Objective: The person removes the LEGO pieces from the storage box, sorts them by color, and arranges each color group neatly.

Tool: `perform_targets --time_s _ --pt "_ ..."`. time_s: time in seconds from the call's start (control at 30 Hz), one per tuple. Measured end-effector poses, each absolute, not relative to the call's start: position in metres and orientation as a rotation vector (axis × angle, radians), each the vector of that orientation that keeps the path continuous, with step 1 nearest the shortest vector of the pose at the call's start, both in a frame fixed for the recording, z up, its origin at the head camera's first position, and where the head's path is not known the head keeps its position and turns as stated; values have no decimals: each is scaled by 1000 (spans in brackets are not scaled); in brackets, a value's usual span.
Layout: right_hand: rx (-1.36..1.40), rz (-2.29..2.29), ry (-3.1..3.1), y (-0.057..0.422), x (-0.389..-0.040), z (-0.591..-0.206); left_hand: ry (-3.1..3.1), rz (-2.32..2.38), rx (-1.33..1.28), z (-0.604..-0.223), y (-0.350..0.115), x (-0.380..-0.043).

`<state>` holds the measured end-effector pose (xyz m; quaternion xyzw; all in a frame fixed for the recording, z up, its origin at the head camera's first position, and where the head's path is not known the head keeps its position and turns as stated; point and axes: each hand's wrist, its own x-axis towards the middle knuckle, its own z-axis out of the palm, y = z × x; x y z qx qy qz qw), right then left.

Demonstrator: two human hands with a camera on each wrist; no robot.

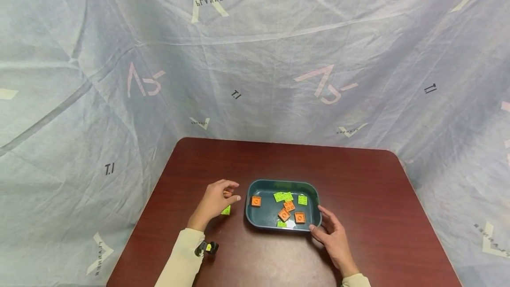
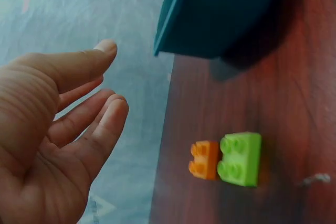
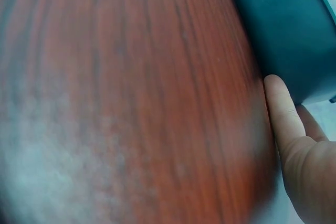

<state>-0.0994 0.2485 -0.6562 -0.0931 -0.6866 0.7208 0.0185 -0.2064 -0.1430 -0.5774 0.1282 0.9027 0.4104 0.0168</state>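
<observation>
A dark teal tray point(image 1: 266, 225) holds several orange bricks point(image 1: 299, 218) and lime-green bricks point(image 1: 303, 199). My left hand point(image 1: 215, 199) hovers left of it with fingers apart from the thumb and nothing between them. Beneath and beside that hand, an orange toy brick point(image 2: 205, 160) and a green toy brick point(image 2: 241, 159) lie close together on the table; in the head view the hand partly hides the orange one. At the tray's right end my right hand point(image 1: 334, 238) touches its near corner, with thumb in front and extended fingers along the side.
The reddish-brown wooden table point(image 1: 358, 180) has rounded far corners. Grey printed cloth point(image 1: 255, 79) hangs behind and at both sides. A small black device point(image 1: 208, 247) is strapped on the left wrist. A small whitish scrap or mark point(image 2: 317, 179) shows on the table.
</observation>
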Motion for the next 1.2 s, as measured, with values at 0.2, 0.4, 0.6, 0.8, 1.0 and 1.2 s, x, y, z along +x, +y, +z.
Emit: perform_targets --time_s 0.2,0.4,0.6,0.8,1.0,1.2 --pt "-284 2227 -2133 248 -100 -655 2767 1241 535 -567 -122 -215" --pt "-279 2214 -2141 249 -100 -657 2720 1134 680 -563 -101 -220" --pt "-276 2224 -2140 249 -99 -655 2685 1039 750 -565 -82 -223" --pt "-281 2244 -2136 248 -99 -655 2666 963 753 -567 -70 -224" --pt "-279 2231 -2146 248 -100 -656 2660 958 675 -570 -64 -222" --pt "-287 2213 -2139 247 -100 -657 2629 994 551 -571 -52 -219"
